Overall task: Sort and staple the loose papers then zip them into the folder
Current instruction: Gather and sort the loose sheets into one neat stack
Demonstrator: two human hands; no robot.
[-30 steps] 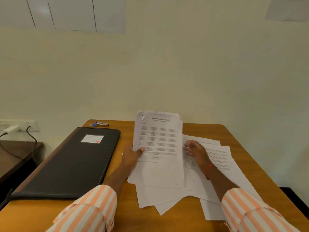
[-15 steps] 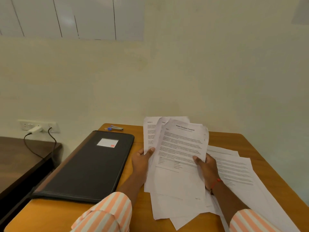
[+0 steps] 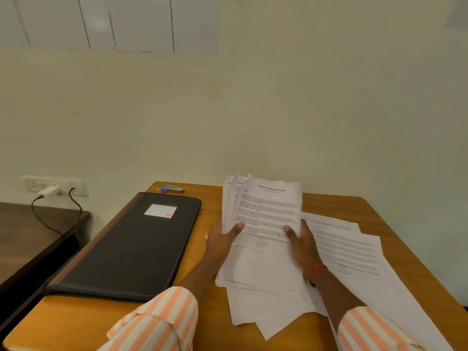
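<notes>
Sorting stage, early by look of it. Left hand (image 3: 221,240) and right hand (image 3: 301,243) each grip side of fanned sheaf of papers (image 3: 266,211), centre of frame, tilted up off wooden table (image 3: 336,206). More loose sheets (image 3: 347,247) spread at lower right (unsorted, I judge). Stapler (image 3: 173,189) untouched at table's far edge. Black folder (image 3: 131,244) at left of frame lies closed. Stapling, filing, zipping all left.

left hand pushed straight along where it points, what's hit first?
The left hand grips the held papers; beyond them, likely the wall past the table edge. The stapler sits left of that line. Depth unclear.
</notes>
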